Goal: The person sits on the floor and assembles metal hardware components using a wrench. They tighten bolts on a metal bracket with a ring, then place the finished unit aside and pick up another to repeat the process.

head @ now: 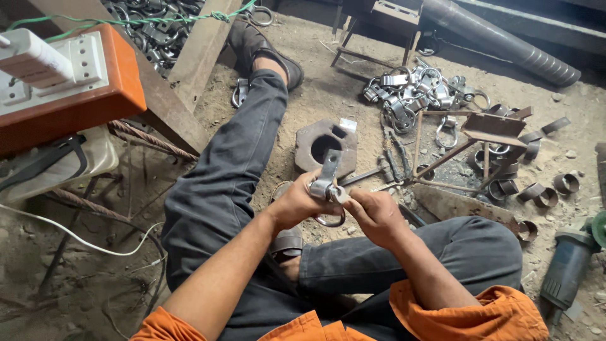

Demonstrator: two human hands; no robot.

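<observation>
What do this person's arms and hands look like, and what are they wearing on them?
Both forearms are bare from about the elbow down. Orange sleeves, rolled or pushed up, bunch at the left sleeve and right sleeve. The left hand and right hand are ungloved. No watch, rings, bracelets or markings are visible on either arm.

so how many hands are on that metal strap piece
2. The left hand grips the bent metal strap from the left; the right hand pinches it from the right, above a ring.
</observation>
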